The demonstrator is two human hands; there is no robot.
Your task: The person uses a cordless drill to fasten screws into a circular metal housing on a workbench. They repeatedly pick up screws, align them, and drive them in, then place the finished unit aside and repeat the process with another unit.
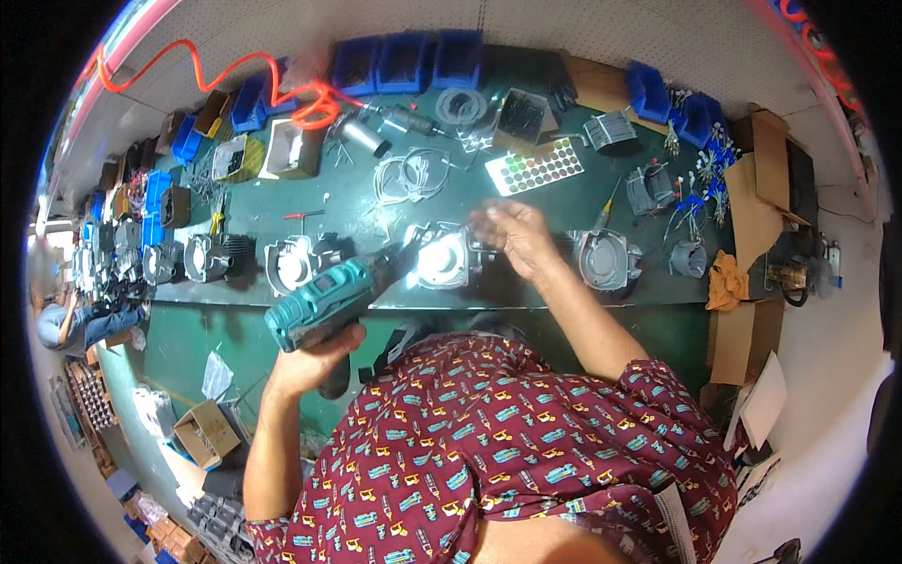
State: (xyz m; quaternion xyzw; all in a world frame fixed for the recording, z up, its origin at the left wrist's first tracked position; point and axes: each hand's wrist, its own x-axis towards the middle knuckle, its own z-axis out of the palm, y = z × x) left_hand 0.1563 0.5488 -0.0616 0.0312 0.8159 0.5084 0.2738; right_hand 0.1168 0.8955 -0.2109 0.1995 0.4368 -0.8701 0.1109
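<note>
My left hand (324, 357) is wrapped round the grip of a teal and black cordless drill (324, 296). Its front end points right, toward a round grey metal housing (442, 260) lit by a bright glare. On the housing's right side is my right hand (515, 235), its fingers drawn together close to the rim; whatever they pinch is too small to make out. More cast housings stand along the near edge: one on the left (293, 266) and another on the right (604, 260). A red-handled tool (303, 216) lies behind the left housing.
Blue bins (404, 64) line the back of the green bench. An orange coiled hose (315, 111) runs from the upper left. Cable loops (412, 176), a card of round stickers (536, 169) and a finned housing (611, 130) lie behind. Cardboard (756, 202) stands at right; a person (70, 324) sits far left.
</note>
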